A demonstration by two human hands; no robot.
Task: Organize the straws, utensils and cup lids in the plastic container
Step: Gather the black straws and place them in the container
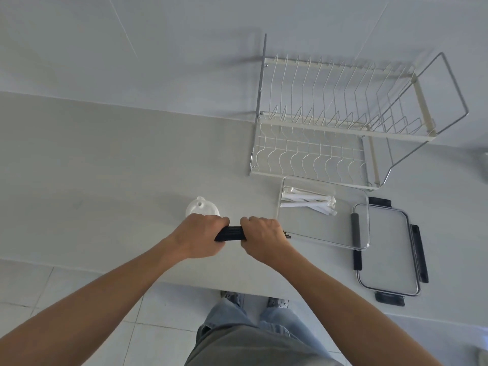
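Item 1: bundle of thin black plastic utensils (pixel 232 233), held level just above the pale grey surface (pixel 105 167), near its front edge. Exact type (forks, knives, stirrers) can't be told; only the mid section and a few tips past the right fist show.

Item 2: left hand (pixel 196 235), fist closed round the bundle's left end. Right hand (pixel 264 237), fist closed round its right end. Hands side by side w/ a short gap between them, both clamped on the same bundle.

Item 3: clear rectangular plastic container (pixel 324 233), on the surface just right of the right hand, lid off. Inside, at the far end: white paper-wrapped straws (pixel 309 202), lying flat, roughly parallel, a couple crossing. Rest of container bare.

Item 4: white translucent round cup lids (pixel 202 207), on the surface just beyond the left hand, partly hidden by it. Count unclear.

Item 5: clear container lid w/ black clip latches (pixel 390 249), flat on the surface, right of the container, its left edge under the container's right side.

Item 6: white wire two-tier dish rack (pixel 343 122), behind the container, against the wall, no dishes in it.

Item 7: tiled floor (pixel 79 299) below the surface edge; person's jeans and shoes visible.
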